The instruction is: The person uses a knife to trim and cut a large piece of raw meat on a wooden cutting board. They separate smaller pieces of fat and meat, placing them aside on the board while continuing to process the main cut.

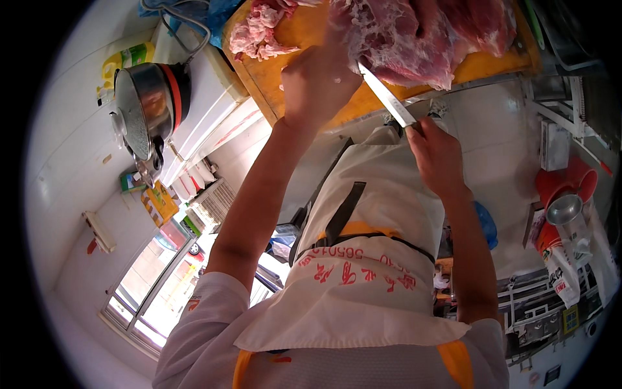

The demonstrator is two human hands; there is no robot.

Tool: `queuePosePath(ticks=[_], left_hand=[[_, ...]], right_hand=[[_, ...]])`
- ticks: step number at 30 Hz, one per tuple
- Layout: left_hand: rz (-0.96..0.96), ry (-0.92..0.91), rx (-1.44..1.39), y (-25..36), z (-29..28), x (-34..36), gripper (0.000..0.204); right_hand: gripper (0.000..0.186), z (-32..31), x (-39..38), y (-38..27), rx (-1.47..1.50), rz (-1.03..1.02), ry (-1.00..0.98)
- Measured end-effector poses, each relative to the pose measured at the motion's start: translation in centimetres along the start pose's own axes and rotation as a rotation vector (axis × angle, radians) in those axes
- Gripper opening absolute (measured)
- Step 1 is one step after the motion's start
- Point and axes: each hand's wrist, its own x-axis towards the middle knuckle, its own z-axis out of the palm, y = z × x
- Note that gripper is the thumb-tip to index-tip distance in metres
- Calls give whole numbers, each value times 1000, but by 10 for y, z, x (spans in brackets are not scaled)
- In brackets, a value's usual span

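A large slab of raw meat [411,45], pink with white fat, lies on an orange-brown cutting board [262,81] at the top of the view. My right hand [435,155] is closed around the handle of a knife [387,97]. Its long, pale blade slants up to the left, with the tip at the meat's lower left edge. Beside that edge is my left hand [319,87], over the board. Its fingers reach up toward the meat and are smeared by motion, so their grip is unclear. A small heap of pale meat trimmings [259,32] sits on the board's left side.
Left of the board, a lidded pot [146,100] stands on a white surface near a yellow bottle [129,57]. A pale apron [369,285] covers my front. Red basins [580,178] and a metal bowl [564,209] are at the right. A metal rack [564,120] stands nearby.
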Motion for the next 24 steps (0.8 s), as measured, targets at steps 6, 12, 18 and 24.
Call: queuePosePath(ticks=[6, 12, 18, 24], left_hand=[[4, 64, -39, 0, 3, -5, 17], [-181, 119, -54, 16, 4, -3, 18], [-265, 200, -48, 33, 19, 3, 19], [-139, 213, 90, 33, 27, 1, 21]], right_hand=[[20, -15, 35, -4, 46, -89, -2], [20, -23, 42, -3, 80, -63, 15], [21, -29, 39, -8, 162, 32, -6], [21, -37, 43, -11, 151, 68, -49]])
